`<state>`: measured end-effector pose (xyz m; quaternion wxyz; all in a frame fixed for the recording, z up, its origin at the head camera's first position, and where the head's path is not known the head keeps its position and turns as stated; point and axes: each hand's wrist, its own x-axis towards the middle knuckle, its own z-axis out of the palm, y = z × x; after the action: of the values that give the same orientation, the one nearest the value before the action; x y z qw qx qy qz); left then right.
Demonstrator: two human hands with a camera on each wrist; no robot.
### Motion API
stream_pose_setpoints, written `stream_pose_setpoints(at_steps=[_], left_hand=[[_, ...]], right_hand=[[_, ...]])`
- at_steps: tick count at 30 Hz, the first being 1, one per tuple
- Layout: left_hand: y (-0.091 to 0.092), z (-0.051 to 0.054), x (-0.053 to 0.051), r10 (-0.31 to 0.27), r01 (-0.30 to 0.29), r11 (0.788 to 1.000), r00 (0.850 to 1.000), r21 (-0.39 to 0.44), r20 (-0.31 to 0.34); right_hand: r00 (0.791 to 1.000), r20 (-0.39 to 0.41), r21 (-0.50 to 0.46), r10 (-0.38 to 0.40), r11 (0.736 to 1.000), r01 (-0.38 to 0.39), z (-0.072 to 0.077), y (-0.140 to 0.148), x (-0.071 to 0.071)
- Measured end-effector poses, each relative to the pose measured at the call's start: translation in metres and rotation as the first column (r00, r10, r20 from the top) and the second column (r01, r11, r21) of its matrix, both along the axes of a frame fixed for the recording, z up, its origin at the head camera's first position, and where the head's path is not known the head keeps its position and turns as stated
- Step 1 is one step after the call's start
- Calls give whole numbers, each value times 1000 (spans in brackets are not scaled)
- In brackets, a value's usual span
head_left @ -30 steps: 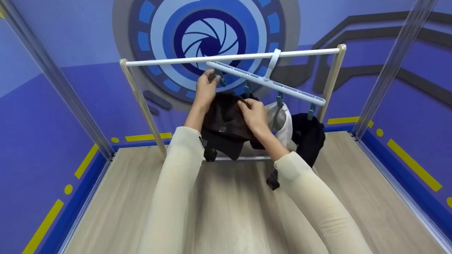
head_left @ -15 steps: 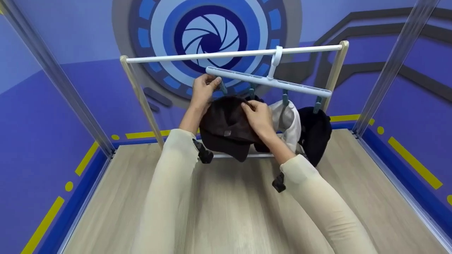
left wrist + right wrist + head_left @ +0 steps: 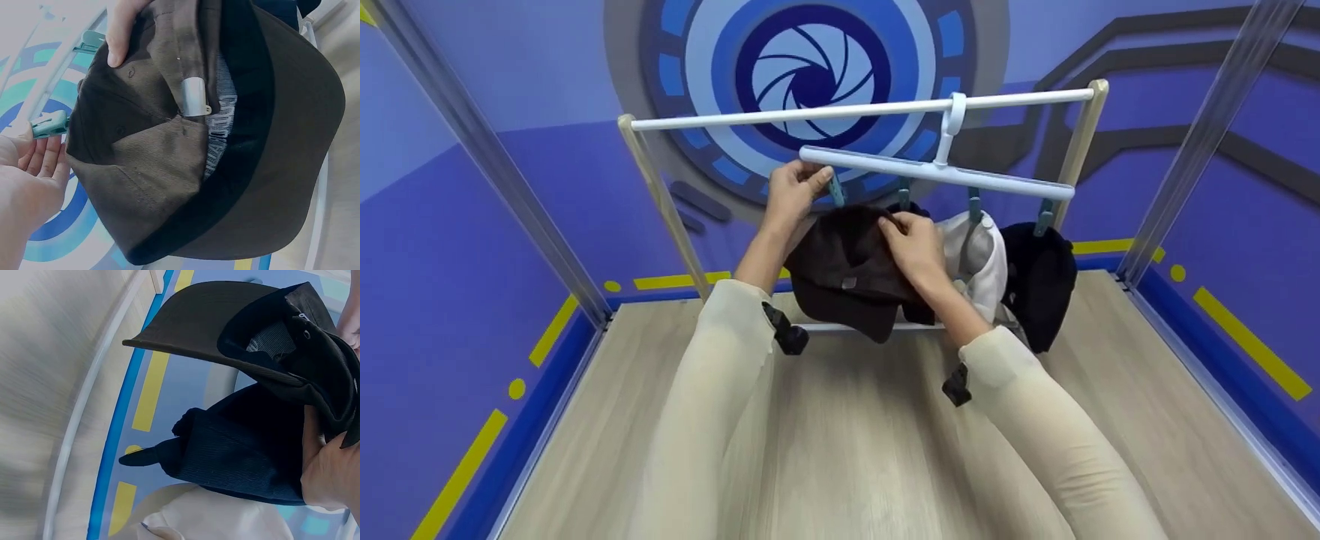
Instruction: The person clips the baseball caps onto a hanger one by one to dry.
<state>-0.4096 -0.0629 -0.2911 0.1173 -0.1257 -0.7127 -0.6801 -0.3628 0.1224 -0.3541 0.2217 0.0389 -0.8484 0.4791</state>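
Observation:
A brown cap (image 3: 840, 251) with a metal buckle on its strap hangs below the left end of a pale-blue clip hanger (image 3: 877, 161). My right hand (image 3: 915, 247) pinches the cap's upper edge. My left hand (image 3: 793, 193) pinches a green clothespin (image 3: 50, 125) at the hanger's left end. In the left wrist view its tip meets the crown's edge; whether it bites the cloth I cannot tell. Farther along hang a dark cap (image 3: 242, 444), mostly behind the brown one, a white cap (image 3: 979, 259) and a black cap (image 3: 1041, 281), with green clothespins above them.
The hanger hooks over the white rail (image 3: 780, 116) of a rack with wooden side posts (image 3: 666, 202). A white lower bar (image 3: 829, 328) runs near the wooden floor panel (image 3: 840, 442). Patterned blue walls (image 3: 540, 195) stand behind and at both sides.
The hanger has swung, and its right end is higher and farther right. The caps and my right hand have shifted slightly right. Both hands keep their grip.

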Motion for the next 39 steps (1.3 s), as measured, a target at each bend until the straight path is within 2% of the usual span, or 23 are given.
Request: stream_pose_setpoints(at_steps=[6,12,21,26,33,39], left_hand=[[5,-3,4,19,-21,998,999,67,31],[8,-8,3,57,-58,995,998,86,6],[7,-16,5,113,-111,993,993,45,-25],[7,-19,7,89,-89,996,996,12,-31],[6,-25,8,-1,2,1000,1000,25,-12],[4,-32,12,-2,2,1000,1000,21,-24]], right_hand=[[1000,-1,-6,-5,1000,5,8,-3,-1],[999,-11,16,-40,999,40,13,-7,-2],[993,-102,25,57,998,-55,12,-16,8],[988,-141,3,63,998,-63,12,-15,6],[990,-107,26,91,996,-89,4,-9,5],[990,-58,50,127,991,-124,2,-6,6]])
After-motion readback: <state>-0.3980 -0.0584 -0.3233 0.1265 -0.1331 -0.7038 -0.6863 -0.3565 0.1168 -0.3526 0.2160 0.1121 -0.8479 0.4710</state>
